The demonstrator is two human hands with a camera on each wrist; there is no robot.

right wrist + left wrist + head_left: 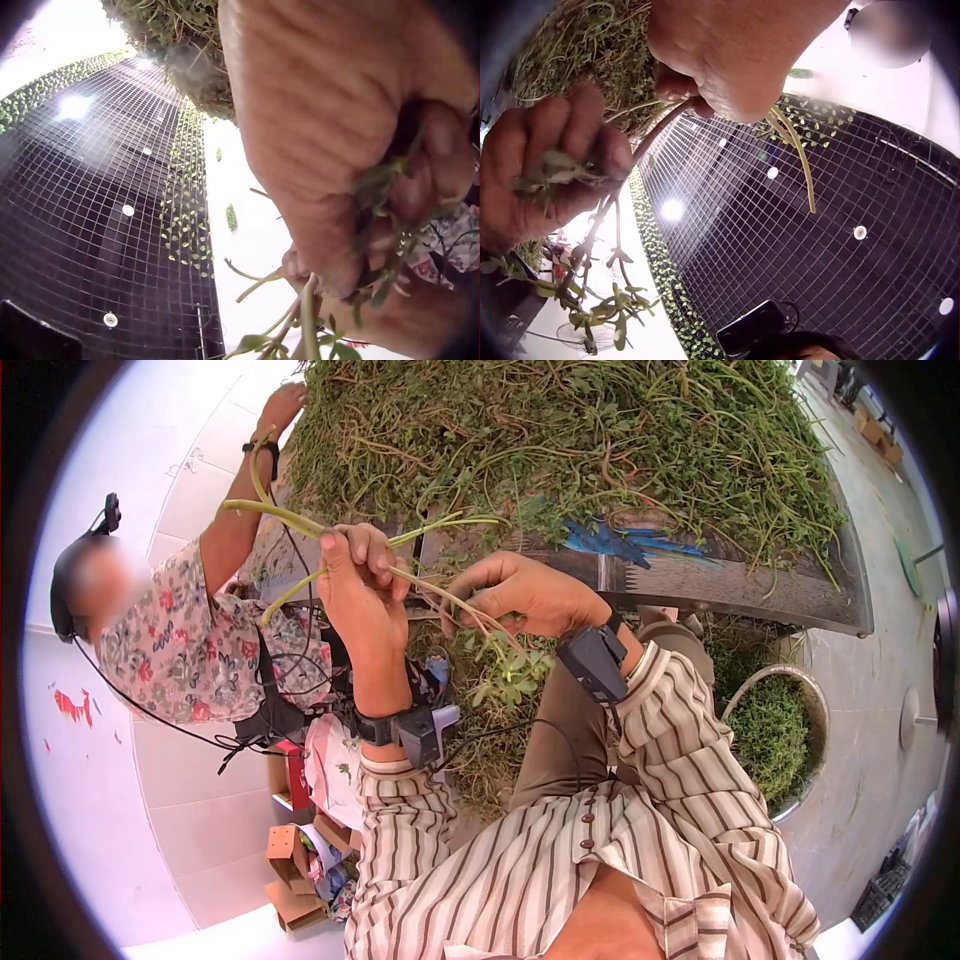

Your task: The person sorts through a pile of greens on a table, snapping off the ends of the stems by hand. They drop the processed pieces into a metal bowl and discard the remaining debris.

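Several long, thick-stemmed green stalks with small rounded leaves, like purslane stems (268,510), run between my two hands in front of my chest. My left hand (362,592) pinches them mid-length, thumb against curled fingers, with bare thick ends sticking out to the left. Close by on the right, my right hand (540,596) pinches the thinner part of the stems between thumb and fingers. Below it hang leafy tips (508,678), and in the left wrist view these leaves (585,304) dangle under the right hand's curled fingers (559,139).
A large heap of similar greens (560,440) covers the table (520,550) ahead, whose edge has blue streaks (620,542). A round tub (823,725) of greens stands at right. Another person (180,630) reaches to the heap at left. Cardboard boxes (290,860) sit at lower left.
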